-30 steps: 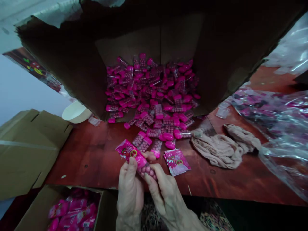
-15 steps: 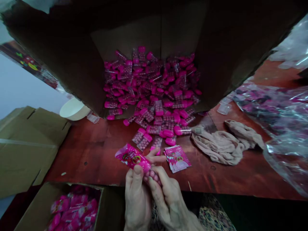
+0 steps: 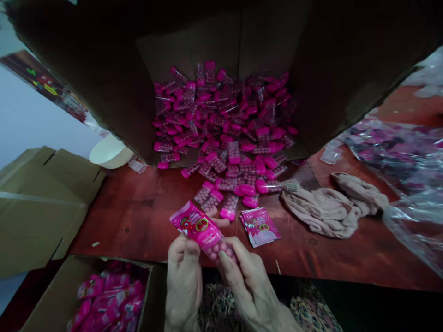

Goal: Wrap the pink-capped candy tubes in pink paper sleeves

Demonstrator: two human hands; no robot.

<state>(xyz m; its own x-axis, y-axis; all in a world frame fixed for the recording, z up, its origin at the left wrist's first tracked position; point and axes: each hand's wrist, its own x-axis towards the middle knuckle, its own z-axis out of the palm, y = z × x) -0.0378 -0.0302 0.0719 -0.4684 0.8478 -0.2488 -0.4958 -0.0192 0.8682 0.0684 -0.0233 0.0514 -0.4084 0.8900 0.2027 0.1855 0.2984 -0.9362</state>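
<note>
A small clear candy bottle full of pink balls is tilted between my hands, a printed pink sleeve over its upper left part. My right hand pinches the bare lower end, thumb on the near face. On the sleeve's left edge rests my left hand, its thumb bent beside the film and its fingers reaching behind, tips showing past the far side. Just right lies a stack of flat pink sleeves on the red-brown table. Several bare bottles lie beyond my hands.
A large cardboard box on its side spills pink-capped bottles onto the table. Sleeved ones fill a lower carton. Around stand a white bowl, a crumpled beige cloth, a clear plastic bag and folded cardboard.
My left thumb has come off the sleeve's front and drawn back to the left. The sleeve's print shows more fully now. My right hand keeps its pinch on the bottle.
</note>
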